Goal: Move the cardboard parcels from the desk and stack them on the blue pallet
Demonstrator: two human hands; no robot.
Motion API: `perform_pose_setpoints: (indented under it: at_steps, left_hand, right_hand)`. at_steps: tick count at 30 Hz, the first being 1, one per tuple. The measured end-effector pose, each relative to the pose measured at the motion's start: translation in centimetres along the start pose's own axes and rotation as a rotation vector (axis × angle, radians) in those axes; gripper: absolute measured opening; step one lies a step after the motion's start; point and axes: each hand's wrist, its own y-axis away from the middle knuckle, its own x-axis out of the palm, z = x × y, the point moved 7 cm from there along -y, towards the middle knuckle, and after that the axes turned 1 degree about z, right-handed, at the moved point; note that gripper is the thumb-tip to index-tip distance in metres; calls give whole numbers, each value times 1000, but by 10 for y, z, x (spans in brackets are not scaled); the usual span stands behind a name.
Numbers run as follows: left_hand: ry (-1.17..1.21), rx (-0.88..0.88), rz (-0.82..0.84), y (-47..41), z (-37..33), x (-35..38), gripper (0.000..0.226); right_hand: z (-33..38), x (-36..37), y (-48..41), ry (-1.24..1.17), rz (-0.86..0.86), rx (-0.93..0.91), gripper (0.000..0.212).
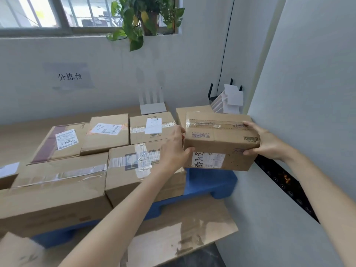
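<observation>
Head view, read from left to right: at the lower left and centre of the frame a row of taped cardboard parcels is seen stacked on the blue pallet, with more labelled parcels behind them towards the worktop along the wall. Right of centre, one small parcel is held in the air above the bare right corner of the pallet, apart from the stack. It is clasped from both ends: the left hand is pressed flat on its left face with the thumb hooked under the lower edge, and the right hand is closed round its right end, fingers over the top edge and thumb below. The parcel is judged to be light, since it is carried level with open-palmed pressure alone. Its walls look stiff but slightly dented, and the glossy tape across the top is likely to be slippery, so the bare cardboard ends and lower edges are judged the better places to take hold. Its contents cannot be told, so a gentle setting-down would be prudent.
</observation>
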Motion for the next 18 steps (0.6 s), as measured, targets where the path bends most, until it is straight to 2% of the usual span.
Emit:
perform_pose_setpoints:
  at_steps: [7, 12, 18]
  left_hand:
    - [18, -10, -24, -4, 10, 11, 47]
    - [63, -80, 14, 5, 35, 35, 47]
    - [84, -130, 9, 11, 53, 61, 46]
  right_hand:
    - [-6, -5, -29, 50, 88, -27, 108]
    - [-22, 19, -45, 115, 158, -30, 110]
    - [-48, 45, -55, 145, 134, -55, 114]
